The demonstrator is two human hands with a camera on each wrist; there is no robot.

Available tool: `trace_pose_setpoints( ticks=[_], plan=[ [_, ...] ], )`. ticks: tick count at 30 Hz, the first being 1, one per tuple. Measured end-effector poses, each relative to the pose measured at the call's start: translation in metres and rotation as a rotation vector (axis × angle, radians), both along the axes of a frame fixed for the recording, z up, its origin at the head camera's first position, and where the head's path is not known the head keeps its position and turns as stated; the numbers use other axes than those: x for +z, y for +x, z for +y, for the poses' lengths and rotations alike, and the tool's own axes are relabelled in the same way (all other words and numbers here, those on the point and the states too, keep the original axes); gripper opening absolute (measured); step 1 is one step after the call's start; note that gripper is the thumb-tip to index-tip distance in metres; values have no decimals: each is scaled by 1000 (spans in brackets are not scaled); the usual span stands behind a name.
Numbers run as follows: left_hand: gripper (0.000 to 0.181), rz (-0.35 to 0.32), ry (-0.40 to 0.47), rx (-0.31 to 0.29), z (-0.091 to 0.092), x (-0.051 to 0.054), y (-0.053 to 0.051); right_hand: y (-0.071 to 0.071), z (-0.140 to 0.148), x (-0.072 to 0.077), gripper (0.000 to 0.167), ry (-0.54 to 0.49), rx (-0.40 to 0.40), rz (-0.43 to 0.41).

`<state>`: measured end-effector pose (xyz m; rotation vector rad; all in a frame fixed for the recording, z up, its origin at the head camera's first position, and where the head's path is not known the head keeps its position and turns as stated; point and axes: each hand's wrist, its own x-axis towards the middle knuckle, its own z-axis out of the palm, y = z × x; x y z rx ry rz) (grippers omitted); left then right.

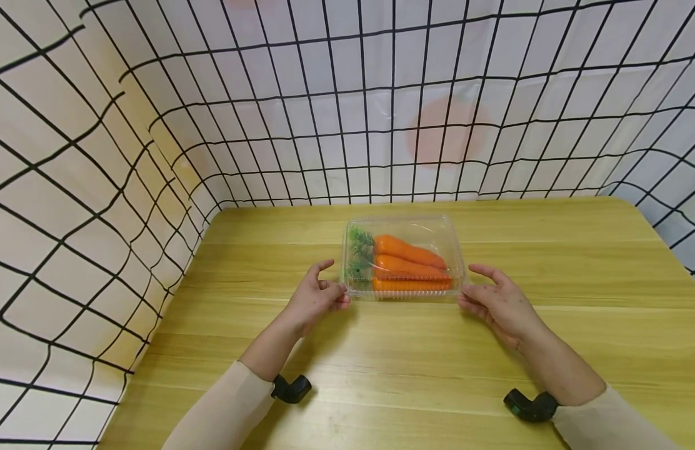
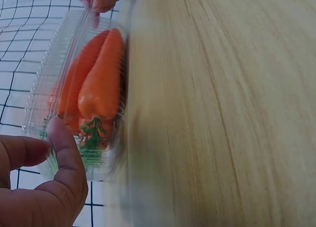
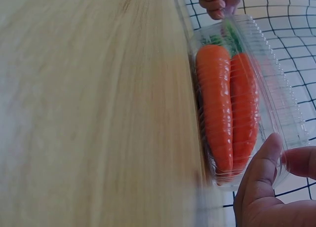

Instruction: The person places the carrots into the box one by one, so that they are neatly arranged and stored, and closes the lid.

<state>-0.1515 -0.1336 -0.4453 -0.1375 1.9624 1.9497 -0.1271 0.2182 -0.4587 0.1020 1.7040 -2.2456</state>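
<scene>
A clear plastic clamshell box stands on the table with its lid over several orange carrots with green tops. My left hand pinches the box's near left corner between thumb and index finger, beside the green tops. At the near right corner, my right hand pinches the rim the same way, by the carrots' pointed ends. Both wrist views show the carrots through the ribbed plastic wall, with the thumb and a finger at the rim. The remaining fingers are partly hidden.
The box rests on a light wooden table. White cloth with a black grid rises behind the table and along its left and right sides. A black band device sits on the left wrist, and another on the right.
</scene>
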Motion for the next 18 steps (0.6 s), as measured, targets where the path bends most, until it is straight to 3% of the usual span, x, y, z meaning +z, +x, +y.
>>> trace_pose_setpoints(
  ticks=[18],
  plan=[
    [71,5,-17,-11,-1,-1,-3,-1,-1,-1,49,-36,-4,15]
  ],
)
